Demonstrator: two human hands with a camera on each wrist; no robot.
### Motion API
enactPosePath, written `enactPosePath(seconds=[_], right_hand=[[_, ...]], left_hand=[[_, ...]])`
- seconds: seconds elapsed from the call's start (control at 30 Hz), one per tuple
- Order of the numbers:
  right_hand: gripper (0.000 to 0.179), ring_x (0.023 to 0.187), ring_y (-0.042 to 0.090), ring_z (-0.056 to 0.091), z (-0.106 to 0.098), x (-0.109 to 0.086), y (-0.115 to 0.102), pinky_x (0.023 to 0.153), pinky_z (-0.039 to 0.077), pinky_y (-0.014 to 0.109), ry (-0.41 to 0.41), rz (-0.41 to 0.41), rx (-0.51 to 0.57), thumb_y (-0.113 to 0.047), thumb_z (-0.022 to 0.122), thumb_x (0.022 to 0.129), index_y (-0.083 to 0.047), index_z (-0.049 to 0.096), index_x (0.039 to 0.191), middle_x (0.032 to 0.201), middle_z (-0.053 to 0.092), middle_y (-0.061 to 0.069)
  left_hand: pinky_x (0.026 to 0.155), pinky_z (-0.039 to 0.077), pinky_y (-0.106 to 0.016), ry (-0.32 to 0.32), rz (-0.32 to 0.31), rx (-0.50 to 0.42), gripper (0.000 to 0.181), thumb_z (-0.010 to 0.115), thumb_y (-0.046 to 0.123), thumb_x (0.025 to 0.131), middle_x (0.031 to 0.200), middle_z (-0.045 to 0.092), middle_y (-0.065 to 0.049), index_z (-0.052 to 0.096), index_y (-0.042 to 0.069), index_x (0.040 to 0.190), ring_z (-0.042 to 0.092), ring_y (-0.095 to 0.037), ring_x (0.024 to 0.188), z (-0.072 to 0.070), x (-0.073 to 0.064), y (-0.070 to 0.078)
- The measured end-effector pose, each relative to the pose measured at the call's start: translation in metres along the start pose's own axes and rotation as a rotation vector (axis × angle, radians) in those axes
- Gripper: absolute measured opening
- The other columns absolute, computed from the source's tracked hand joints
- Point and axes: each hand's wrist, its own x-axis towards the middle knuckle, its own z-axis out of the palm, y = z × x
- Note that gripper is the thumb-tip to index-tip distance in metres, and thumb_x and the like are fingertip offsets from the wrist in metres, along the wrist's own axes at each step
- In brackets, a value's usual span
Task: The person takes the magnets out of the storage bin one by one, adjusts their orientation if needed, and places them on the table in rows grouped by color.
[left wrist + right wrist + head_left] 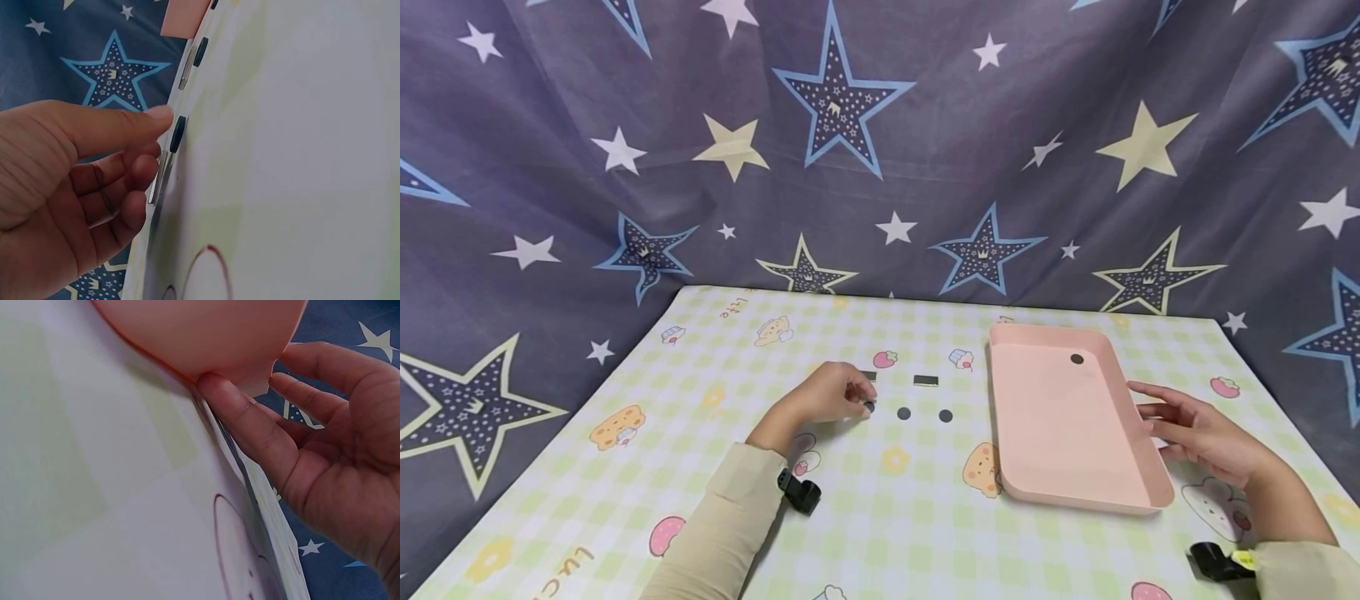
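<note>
At a small black disc [869,407] on the tablecloth, my left hand [831,393] has its thumb and fingertips closed in, pinching at its edge. The left wrist view shows the disc [178,134] right at the thumb tip, the other fingers curled. Two more black discs, one [904,413] nearer and one [946,415] farther, lie to its right. My right hand [1202,433] touches the outer right wall of a shallow pink tray [1075,450], fingers extended. Inside the tray, near its far end, lies another black disc [1077,359].
Behind the row of discs are two dark, silver-edged rectangular pieces: one [926,381] in full view, the other [869,377] partly hidden by my left hand. A checked cloth [865,517] covers the table. A star-patterned curtain [917,192] hangs along the back and sides.
</note>
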Motion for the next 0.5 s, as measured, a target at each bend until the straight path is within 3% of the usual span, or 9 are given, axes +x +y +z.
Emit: enactPosePath(seconds=[0.23, 0.5], right_hand=[[0.058, 0.109, 0.013, 0.063, -0.0008, -0.0005, -0.0013, 0.080, 0.057, 0.038, -0.008, -0.005, 0.006, 0.005, 0.041, 0.102, -0.023, 0.035, 0.152, 0.127, 0.060, -0.004], [0.058, 0.110, 0.013, 0.062, -0.0005, -0.0008, -0.0009, 0.081, 0.057, 0.037, -0.011, 0.002, 0.008, 0.005, 0.041, 0.102, -0.024, 0.036, 0.152, 0.127, 0.060, -0.004]], left_hand=[[0.073, 0.051, -0.028, 0.017, 0.008, -0.014, 0.021, 0.081, 0.008, 0.079, 0.090, 0.068, -0.001, 0.074, 0.006, 0.099, 0.059, -0.013, 0.078, -0.0042, 0.0005, 0.0028], [0.078, 0.055, -0.027, 0.043, 0.051, -0.124, 0.024, 0.076, 0.003, 0.083, 0.100, 0.069, -0.013, 0.071, 0.000, 0.106, 0.064, -0.018, 0.088, -0.0058, -0.0008, 0.0089]])
